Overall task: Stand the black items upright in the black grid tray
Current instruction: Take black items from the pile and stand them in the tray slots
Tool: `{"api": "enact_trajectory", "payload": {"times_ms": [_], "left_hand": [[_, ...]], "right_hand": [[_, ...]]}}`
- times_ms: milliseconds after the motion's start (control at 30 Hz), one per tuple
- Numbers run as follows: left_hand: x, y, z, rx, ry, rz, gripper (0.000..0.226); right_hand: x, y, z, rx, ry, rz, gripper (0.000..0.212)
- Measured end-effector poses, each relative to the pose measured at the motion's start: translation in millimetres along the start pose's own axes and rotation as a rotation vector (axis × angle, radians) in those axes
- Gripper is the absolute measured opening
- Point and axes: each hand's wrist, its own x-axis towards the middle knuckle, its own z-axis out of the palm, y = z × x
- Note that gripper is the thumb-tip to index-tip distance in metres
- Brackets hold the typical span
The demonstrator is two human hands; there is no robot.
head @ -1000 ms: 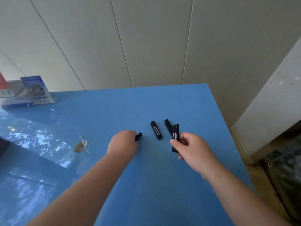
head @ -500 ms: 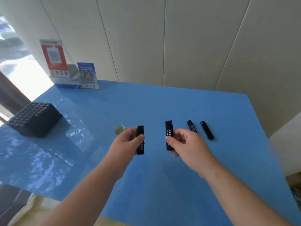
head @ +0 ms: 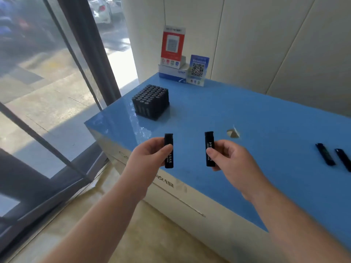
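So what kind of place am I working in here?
Probably a shop front or service counter: a blue counter beside a street-facing glass window, with QR-code payment signs against the wall and a black grid tray of stock.

a blue-topped counter (head: 237, 118) with a pale front panel carries the things. near its far left corner stands the black grid tray (head: 151, 103), packed with upright black items. at the back against the wall sit a white box (head: 171, 73), a red card (head: 172, 46) and a blue qr card (head: 198, 70). two black items (head: 325, 154) (head: 344, 159) lie flat at the right, side by side. a small paper scrap (head: 233, 133) lies mid-counter.
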Motion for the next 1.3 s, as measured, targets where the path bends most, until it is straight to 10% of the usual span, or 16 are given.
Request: {"api": "enact_trajectory", "payload": {"times_ms": [867,1300], "left_hand": [[160.8,19.3,-183.4,-0.078,0.129,-0.044,0.017],[308.4,36.9,-204.1,-0.028,-0.152,-0.044,0.012]], "right_hand": [[180.4,-66.0,185.7,0.14,-0.151,-0.091,0.006],[268.8,-81.2,212.1,0.141,0.176,-0.052,0.018]]}}
